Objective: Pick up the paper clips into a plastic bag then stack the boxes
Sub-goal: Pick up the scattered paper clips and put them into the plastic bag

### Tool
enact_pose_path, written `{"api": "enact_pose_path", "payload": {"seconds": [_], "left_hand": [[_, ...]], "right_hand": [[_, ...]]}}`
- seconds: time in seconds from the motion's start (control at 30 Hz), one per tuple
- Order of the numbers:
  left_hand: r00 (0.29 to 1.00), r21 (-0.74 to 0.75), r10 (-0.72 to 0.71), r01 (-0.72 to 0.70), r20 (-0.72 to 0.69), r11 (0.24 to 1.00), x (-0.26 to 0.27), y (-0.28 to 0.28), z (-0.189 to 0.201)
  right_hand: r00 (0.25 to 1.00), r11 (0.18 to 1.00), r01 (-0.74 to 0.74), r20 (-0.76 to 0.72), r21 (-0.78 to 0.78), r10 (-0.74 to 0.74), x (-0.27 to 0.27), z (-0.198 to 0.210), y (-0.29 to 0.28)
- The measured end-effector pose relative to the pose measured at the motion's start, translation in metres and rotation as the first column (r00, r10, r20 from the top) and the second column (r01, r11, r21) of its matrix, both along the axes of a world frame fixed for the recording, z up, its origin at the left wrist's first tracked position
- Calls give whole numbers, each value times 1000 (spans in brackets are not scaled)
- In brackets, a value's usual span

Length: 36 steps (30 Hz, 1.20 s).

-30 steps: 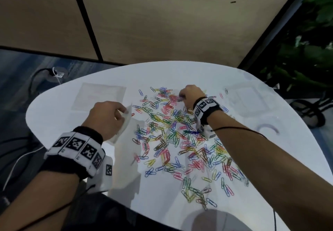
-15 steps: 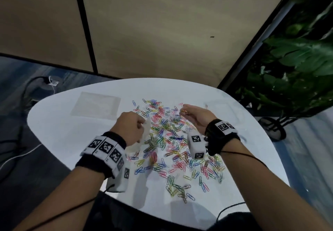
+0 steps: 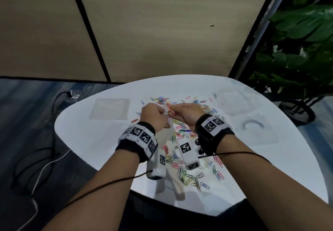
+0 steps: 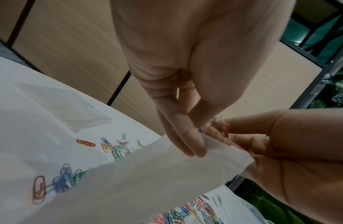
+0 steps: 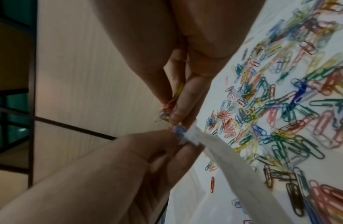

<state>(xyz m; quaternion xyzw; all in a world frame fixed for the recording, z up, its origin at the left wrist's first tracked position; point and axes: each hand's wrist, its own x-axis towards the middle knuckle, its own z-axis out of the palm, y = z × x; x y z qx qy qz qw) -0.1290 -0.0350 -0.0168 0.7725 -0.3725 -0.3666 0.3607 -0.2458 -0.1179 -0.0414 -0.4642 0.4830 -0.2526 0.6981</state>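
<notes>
Several coloured paper clips (image 3: 182, 133) lie scattered over the middle of the white table (image 3: 90, 140). My left hand (image 3: 163, 112) pinches the top edge of a translucent plastic bag (image 3: 164, 137), which hangs down over the clips. In the left wrist view the thumb and fingers (image 4: 188, 144) clamp the bag (image 4: 147, 181) at its mouth. My right hand (image 3: 172, 111) pinches a small bunch of paper clips (image 5: 167, 112) right at the bag's opening (image 5: 190, 136), close against the left hand (image 5: 128, 159). The inside of the bag is hidden.
A flat clear bag (image 3: 110, 109) lies at the table's back left. Two clear plastic boxes (image 3: 232, 103) (image 3: 254, 128) sit at the right. Cables (image 3: 45, 158) run over the floor at the left, and a potted plant (image 3: 297, 50) stands beyond the table's right edge.
My right hand has left the pile with a pinch of clips and come to the bag's mouth. My left hand has lifted the bag toward it. The head view has shifted.
</notes>
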Motion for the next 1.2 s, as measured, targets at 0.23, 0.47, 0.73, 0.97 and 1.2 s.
{"api": "enact_pose_path", "payload": {"seconds": [0.23, 0.47, 0.73, 0.97, 1.2], "left_hand": [[984, -5, -35, 36, 172, 999, -15, -2, 12], [938, 4, -145, 152, 313, 988, -20, 4, 46], [987, -115, -34, 53, 155, 992, 12, 9, 28], [982, -187, 43, -8, 183, 982, 42, 3, 35], [962, -214, -16, 76, 271, 974, 70, -2, 29]], "right_hand": [[858, 910, -287, -503, -298, 106, -2, 19, 18], [712, 773, -478, -700, -418, 62, -7, 38, 23], [926, 865, -355, -261, -356, 273, -17, 57, 1], [836, 942, -176, -549, -284, -9, -37, -8, -106], [400, 869, -430, -914, -246, -61, -50, -97, -189]]}}
